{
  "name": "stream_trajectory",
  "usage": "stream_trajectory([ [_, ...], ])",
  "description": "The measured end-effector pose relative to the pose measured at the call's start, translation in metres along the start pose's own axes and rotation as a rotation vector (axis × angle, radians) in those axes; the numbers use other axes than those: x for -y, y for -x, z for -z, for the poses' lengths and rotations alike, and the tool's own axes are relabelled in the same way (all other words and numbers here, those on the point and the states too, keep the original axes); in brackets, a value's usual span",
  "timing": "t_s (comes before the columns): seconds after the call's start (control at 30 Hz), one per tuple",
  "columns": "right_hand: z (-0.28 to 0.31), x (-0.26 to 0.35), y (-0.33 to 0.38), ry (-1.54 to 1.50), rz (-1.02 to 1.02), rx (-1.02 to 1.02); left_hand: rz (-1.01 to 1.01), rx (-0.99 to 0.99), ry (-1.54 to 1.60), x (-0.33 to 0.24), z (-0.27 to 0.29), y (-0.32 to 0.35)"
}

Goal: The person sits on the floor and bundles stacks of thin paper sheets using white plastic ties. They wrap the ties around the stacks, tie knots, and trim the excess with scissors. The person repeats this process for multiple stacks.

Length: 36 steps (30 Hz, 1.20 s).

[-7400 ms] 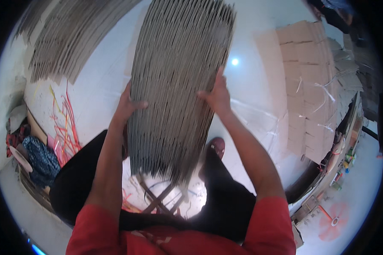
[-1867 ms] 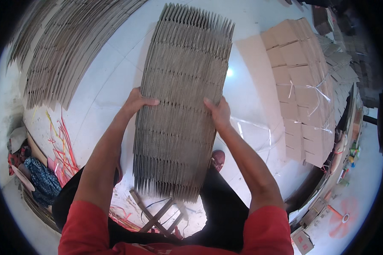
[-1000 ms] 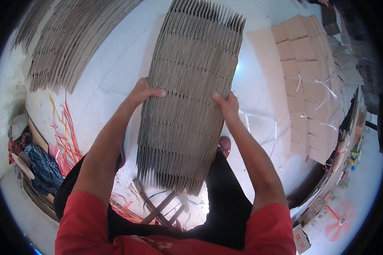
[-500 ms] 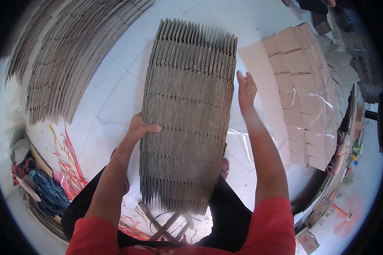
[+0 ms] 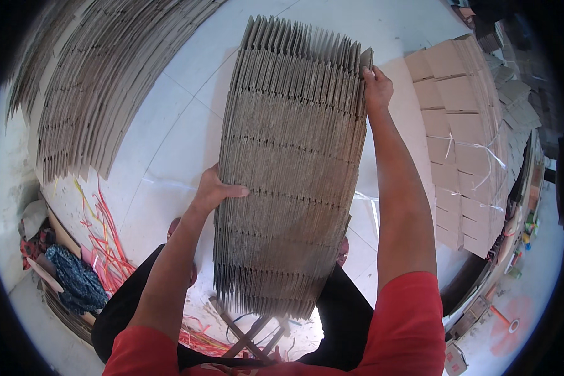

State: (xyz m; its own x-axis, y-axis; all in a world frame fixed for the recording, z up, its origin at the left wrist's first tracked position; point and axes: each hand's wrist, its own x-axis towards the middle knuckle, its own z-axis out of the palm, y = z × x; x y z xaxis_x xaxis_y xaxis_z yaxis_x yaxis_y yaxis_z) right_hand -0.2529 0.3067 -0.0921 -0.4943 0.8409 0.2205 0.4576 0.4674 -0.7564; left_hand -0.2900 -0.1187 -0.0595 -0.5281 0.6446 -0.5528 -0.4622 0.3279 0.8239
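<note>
A long stack of flat folded cardboard sheets (image 5: 288, 169), set on edge with rows of notches, stretches between my knees and away from me. My left hand (image 5: 218, 190) grips its left side, thumb laid over the top edges and the other fingers hidden behind the side. At the far right corner, my right hand (image 5: 377, 88) pinches the end flap (image 5: 366, 58) of the outermost sheet. That flap leans slightly out from the rest. Some flaps at the far end fan apart.
More cardboard sheets (image 5: 113, 81) stand in rows at the upper left. To the right is a tan cardboard bundle (image 5: 464, 144) tied with white string. Red and yellow straps (image 5: 106, 250) lie by dark blue cloth (image 5: 75, 279). A crossed-leg wooden stand (image 5: 250, 338) is below, an orange fan (image 5: 514, 326) lower right.
My right hand has moved up and in, from apart beside the stack to pinching its far right flap. My left hand keeps its hold; the stack's far end shows slightly farther right.
</note>
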Motion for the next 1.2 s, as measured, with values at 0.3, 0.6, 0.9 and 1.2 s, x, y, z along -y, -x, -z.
stream_trajectory([
  [0.3, 0.002, 0.004, -0.005, 0.186, 0.056, 0.087, 0.033, 0.008, -0.001, -0.003, -0.001, 0.000],
  [0.6, 0.002, 0.028, 0.003, 0.089, -0.097, 0.135, 0.017, -0.011, -0.021, -0.001, 0.001, 0.000],
  [0.9, -0.010, 0.009, -0.011, 0.243, 0.227, 0.161, 0.019, -0.009, -0.025, 0.001, 0.000, -0.001],
  [1.2, -0.015, 0.031, -0.004, 0.186, 0.039, 0.140, 0.010, -0.022, -0.055, -0.001, 0.001, 0.000],
])
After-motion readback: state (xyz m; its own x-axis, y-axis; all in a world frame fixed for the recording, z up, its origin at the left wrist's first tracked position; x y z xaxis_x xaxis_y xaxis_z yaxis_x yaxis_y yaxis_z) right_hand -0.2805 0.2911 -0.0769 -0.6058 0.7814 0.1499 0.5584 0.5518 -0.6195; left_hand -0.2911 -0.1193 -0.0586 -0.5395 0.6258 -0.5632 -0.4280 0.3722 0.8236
